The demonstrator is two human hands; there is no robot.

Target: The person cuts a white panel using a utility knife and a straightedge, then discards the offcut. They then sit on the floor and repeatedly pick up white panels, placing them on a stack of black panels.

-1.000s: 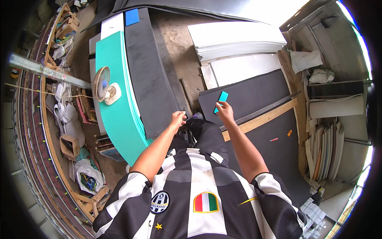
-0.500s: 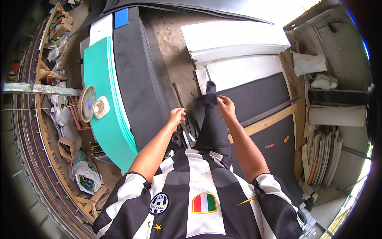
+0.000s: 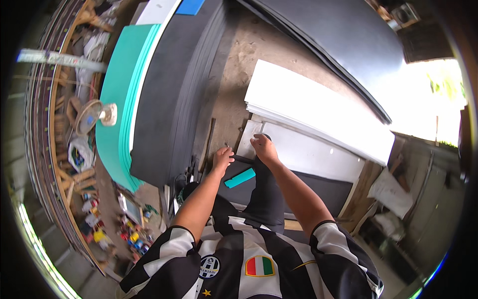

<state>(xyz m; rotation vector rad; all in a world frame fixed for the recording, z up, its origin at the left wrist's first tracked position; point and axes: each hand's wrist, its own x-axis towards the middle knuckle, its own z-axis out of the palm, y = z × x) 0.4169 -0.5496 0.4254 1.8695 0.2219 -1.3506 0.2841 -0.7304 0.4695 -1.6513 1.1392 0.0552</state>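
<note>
My left hand (image 3: 223,160) is raised in front of me with its fingers curled together, and a tiny thing seems to show at its fingertips, too small to name. To its right is my right hand (image 3: 264,148), its thumb and fingers bent into a pinch; whatever they hold, if anything, cannot be made out. The two hands are apart. Below and between them a small teal strip (image 3: 240,178) lies on a dark surface beside my leg. Under the right hand is a white sheet (image 3: 298,149), partly hidden by the hand and forearm.
To the left stand stacks of black sheets (image 3: 174,84) and teal sheets (image 3: 119,99), with a fan (image 3: 89,117) beside them. A stack of white sheets (image 3: 308,104) lies ahead on the right, before large black sheets (image 3: 338,40). Bottles and clutter (image 3: 134,236) sit at lower left.
My view has turned and shifted, so the sheets appear tilted and the far black sheets show more. Both hands stay raised and closer together. The teal strip now shows below them.
</note>
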